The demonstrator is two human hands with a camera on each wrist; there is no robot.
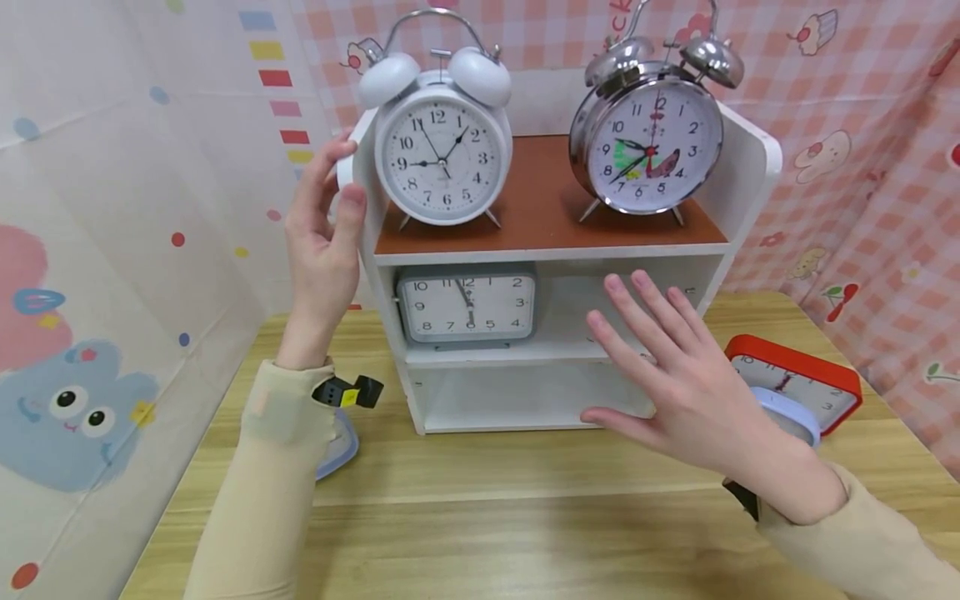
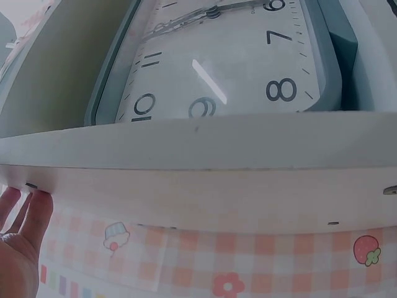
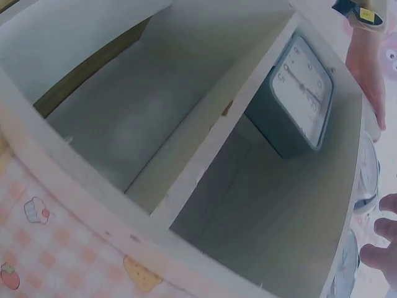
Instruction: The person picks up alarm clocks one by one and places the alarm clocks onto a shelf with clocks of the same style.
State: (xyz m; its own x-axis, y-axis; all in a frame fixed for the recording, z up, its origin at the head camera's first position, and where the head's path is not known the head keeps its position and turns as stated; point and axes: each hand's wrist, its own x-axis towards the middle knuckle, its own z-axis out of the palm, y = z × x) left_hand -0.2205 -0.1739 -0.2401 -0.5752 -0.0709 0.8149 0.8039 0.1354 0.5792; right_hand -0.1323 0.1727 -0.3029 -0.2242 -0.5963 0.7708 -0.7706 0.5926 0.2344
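White 3-tier shelf [image 1: 572, 307] against left hand [image 1: 324, 246]

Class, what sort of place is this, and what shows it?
Probably a staged tabletop corner, perhaps a recording set: cartoon-printed coverings back a wood-grain table, where a white shelf unit displays several clocks.

Wood-grain table [image 1: 480, 517], pink checked backdrop [image 1: 547, 37] (cupcakes [image 1: 819, 32] and all), dotted white sheet [image 1: 142, 200] leftward.

Here stands the white three-tier shelf [image 1: 555, 252], upright, brown-topped! Up at its ten o'clock, the white twin-bell alarm clock [image 1: 453, 158], upright, facing out; at one, the chrome twin-bell alarm clock [image 1: 652, 125], likewise; at eight, mid-level, the grey-blue rectangular clock [image 1: 480, 302], face outward.
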